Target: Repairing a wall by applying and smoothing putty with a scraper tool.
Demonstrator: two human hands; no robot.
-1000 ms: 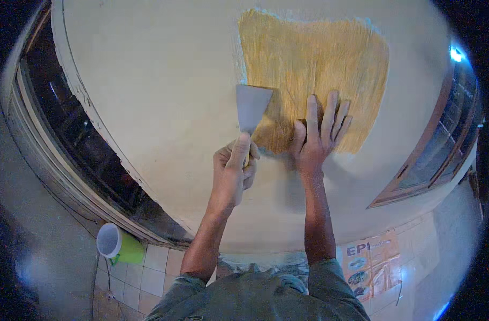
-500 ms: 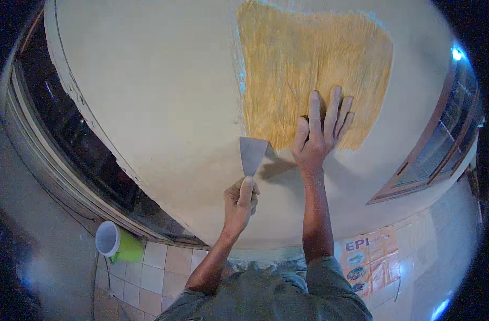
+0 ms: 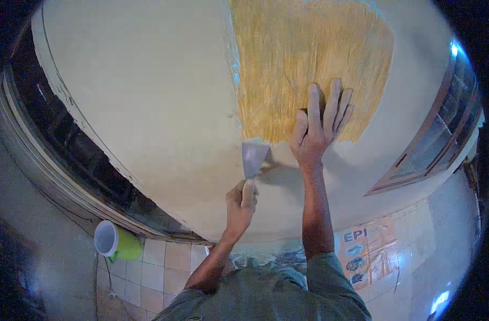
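Observation:
My left hand (image 3: 241,204) is closed around the handle of a scraper (image 3: 253,159), thumb laid along it. The wide flat blade points up, its edge at the lower left corner of a yellow-brown streaked patch (image 3: 287,64) on the pale wall (image 3: 148,96). Bluish-white flaky edges run along the patch's left side and top. My right hand (image 3: 315,136) lies against the lower right of that patch, fingers spread and holding nothing. Pale dust coats both hands.
A dark window opening (image 3: 89,128) curves along the left, and a wood-framed window (image 3: 426,142) stands at the right. On the tiled floor are a green bucket (image 3: 128,246) with a pale inside, at lower left, and an orange printed sheet (image 3: 381,235), at lower right.
The scraper blade has shifted slightly down relative to the patch, its edge now just under the lower left corner. My right hand stays spread on the wall, while the view has tilted slightly.

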